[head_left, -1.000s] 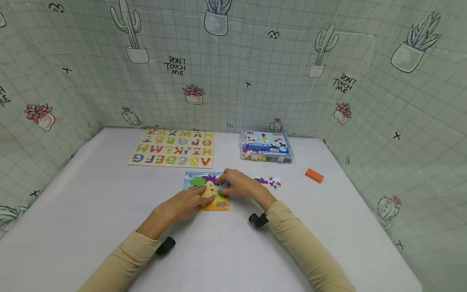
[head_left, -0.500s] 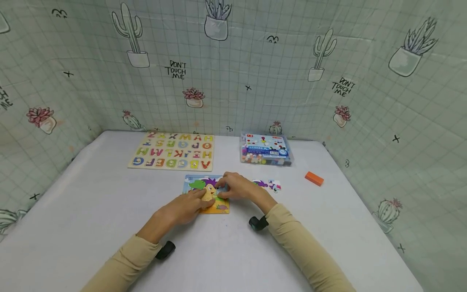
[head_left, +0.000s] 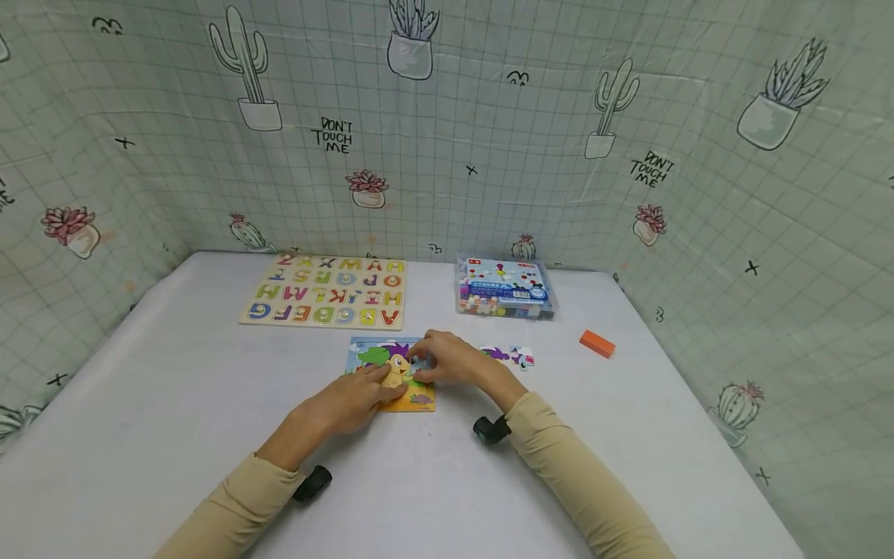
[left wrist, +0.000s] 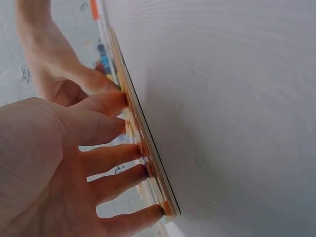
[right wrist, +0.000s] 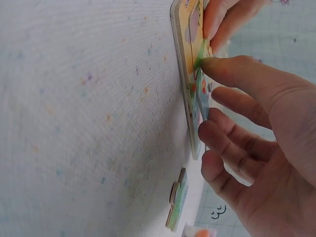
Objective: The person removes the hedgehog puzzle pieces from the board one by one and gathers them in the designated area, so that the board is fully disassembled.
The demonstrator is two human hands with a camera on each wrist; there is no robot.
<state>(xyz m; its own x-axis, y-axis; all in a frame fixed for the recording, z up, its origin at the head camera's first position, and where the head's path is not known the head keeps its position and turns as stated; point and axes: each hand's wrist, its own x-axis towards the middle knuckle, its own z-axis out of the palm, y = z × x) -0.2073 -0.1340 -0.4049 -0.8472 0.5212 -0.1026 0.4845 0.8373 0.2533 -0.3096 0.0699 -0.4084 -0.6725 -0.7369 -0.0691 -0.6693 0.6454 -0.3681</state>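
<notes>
A picture puzzle [head_left: 424, 404] with a purple-haired cartoon animal lies flat at mid-table. My left hand [head_left: 345, 400] rests its spread fingertips on its lower left part; the left wrist view shows these fingers on the face of the board [left wrist: 148, 131]. At the puzzle's right side, my right hand [head_left: 454, 361] pinches a piece. In the right wrist view that piece [right wrist: 200, 96] sits slightly raised from the board, with the thumb at its near edge and other fingers curled behind. Loose puzzle pieces [head_left: 521, 357] lie right of the board, partly behind the right hand.
Behind the puzzle lies a wooden alphabet board [head_left: 324, 294] on the left, and a clear box of coloured parts [head_left: 506, 289] on the right. An orange block [head_left: 597, 344] is farther right. A patterned cloth hangs behind the white table [head_left: 433, 497].
The head view has shifted slightly. Both hands keep nearly the same places at the puzzle, with no clear movement of the pieces.
</notes>
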